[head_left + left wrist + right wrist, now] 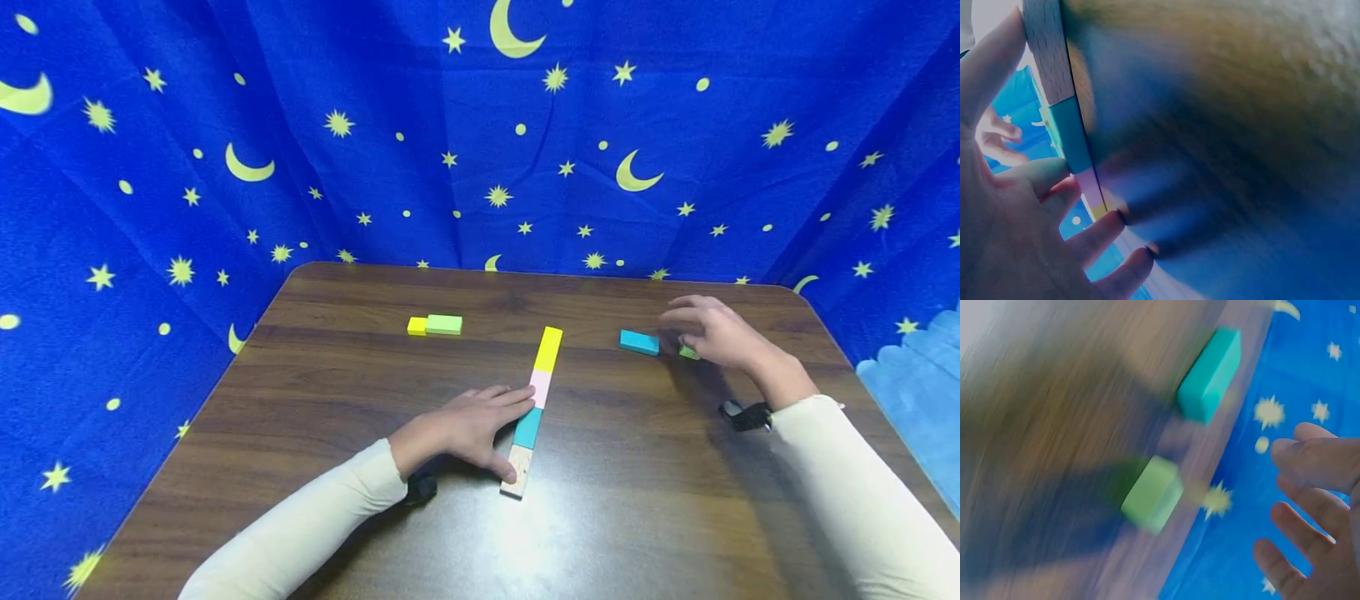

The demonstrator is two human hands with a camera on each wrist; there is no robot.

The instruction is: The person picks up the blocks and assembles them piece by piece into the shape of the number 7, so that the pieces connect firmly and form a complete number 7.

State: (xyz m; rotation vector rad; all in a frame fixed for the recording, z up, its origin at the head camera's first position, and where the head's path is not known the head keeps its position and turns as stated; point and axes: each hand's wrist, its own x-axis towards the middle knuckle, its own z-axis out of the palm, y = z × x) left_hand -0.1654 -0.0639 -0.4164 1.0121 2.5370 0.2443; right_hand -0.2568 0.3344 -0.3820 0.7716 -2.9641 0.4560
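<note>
A straight row of blocks runs away from me: a plain wood block (519, 477) nearest, then teal (528, 429), pink (541, 390) and yellow (549, 348). My left hand (474, 423) lies along the row's left side, fingers spread. Its thumb touches the wood block, and a fingertip reaches the pink one. Toward the right, my right hand (723, 335) hovers with loosely bent fingers above a small green block (1152, 492), holding nothing. That block is partly hidden by the hand in the head view. A blue-teal block (639, 342) lies just left of it.
At the back left, a small yellow block (417, 326) touches a light green block (445, 325). The brown wooden table (337, 375) ends at a blue curtain (420, 167) with moons and stars. A light blue cloth (918, 392) hangs at the right.
</note>
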